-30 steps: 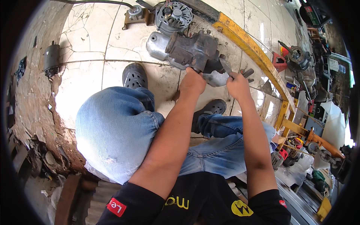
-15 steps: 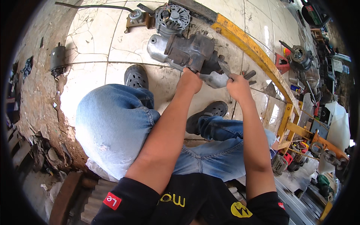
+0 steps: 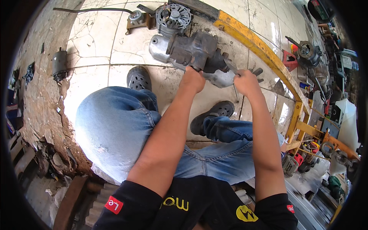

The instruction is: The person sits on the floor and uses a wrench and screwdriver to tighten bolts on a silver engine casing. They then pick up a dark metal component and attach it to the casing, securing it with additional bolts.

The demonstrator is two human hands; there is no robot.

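Both hands stayed on the greasy metal housing (image 3: 191, 51) (floor-bound), left hand (image 3: 193, 79) clamped on its lower edge, right hand (image 3: 246, 81) closed around its silver end.

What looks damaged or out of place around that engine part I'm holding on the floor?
The tiled floor is cracked in a web of lines near the metal engine part that both the left hand and right hand grip. Along the left wall, plaster is crumbling, with rubble below.

Alternator (image 3: 170, 16) at top on cracked tile floor (image 3: 103, 46); yellow steel beam (image 3: 260, 48) diag. right; cylindrical motor (image 3: 59, 65) far left.
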